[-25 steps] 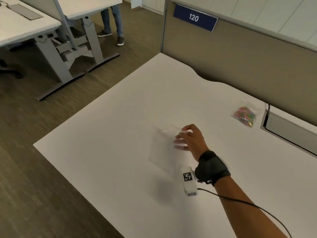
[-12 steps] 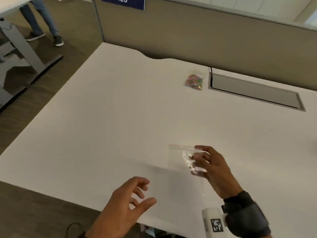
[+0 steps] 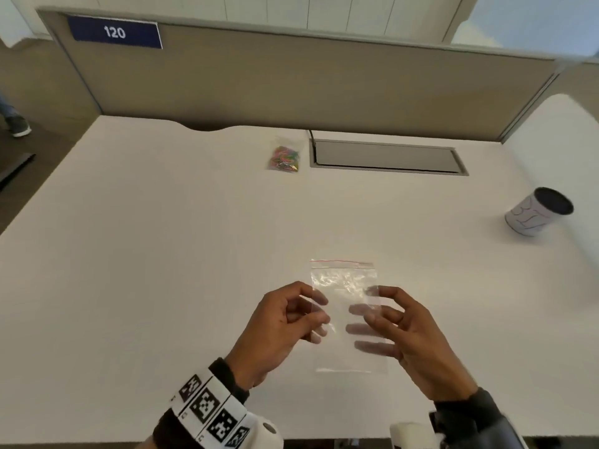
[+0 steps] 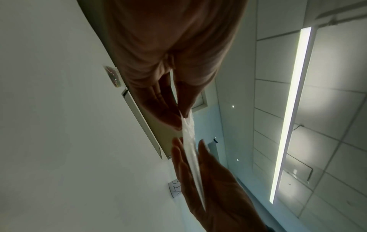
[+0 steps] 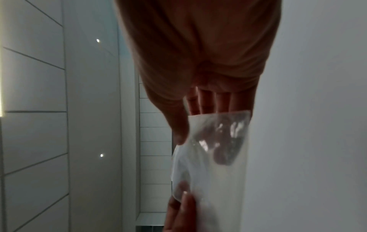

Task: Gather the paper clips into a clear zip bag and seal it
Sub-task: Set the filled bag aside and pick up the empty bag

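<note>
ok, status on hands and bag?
Left hand and right hand both pinching empty zip bag above desk. Paper clips far back, bagged. Nothing in the way.

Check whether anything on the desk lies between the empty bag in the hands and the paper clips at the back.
Nothing visible does: bare desk lies between the zip bag, held by both hands, and the paper clips.

The head view looks down over the desk [image 3: 162, 254]; both wrist views look close along the palms, sharing the bag [image 3: 345, 315] between them.
</note>
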Motion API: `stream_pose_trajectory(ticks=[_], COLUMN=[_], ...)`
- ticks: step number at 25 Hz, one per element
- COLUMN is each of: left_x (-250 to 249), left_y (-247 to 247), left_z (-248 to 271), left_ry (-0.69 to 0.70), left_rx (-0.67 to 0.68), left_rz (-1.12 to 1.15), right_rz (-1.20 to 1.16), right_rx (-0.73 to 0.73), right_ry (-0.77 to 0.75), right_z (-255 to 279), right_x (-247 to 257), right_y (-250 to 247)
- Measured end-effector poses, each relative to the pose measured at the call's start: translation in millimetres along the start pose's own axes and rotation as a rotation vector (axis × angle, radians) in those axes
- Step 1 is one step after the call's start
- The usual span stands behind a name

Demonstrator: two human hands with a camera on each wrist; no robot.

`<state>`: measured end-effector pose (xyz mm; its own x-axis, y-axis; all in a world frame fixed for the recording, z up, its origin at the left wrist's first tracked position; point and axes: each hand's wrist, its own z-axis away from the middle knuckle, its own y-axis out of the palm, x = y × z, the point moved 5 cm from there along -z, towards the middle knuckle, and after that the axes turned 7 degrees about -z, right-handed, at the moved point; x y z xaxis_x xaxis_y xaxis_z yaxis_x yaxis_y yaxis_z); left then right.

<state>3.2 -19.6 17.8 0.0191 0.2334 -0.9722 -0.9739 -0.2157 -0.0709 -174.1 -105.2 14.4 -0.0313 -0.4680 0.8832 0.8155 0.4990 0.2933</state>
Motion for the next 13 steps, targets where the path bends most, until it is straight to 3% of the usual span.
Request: stream_pose_trajectory(ticks=[5, 11, 13], left_x=[-8.6, -23.4, -26.9], left_y=[56.0, 121.5, 142.9], left_z=[-30.6, -55.8, -59.9], left_ry=[0.073, 0.119, 0.131], left_rx=[-0.054, -0.129, -0.111], left_rz=[-0.088, -0.229, -0.224], right_rz=[0.030, -0.230, -0.209], right_rx=[-0.087, -0.114, -0.107], right_ry=[-0.087, 0.008, 0.039], right_z=[8.8, 10.4, 9.6], right_x=[14.1, 22.6, 19.7], right_y=[-70.3, -138.9, -160.7])
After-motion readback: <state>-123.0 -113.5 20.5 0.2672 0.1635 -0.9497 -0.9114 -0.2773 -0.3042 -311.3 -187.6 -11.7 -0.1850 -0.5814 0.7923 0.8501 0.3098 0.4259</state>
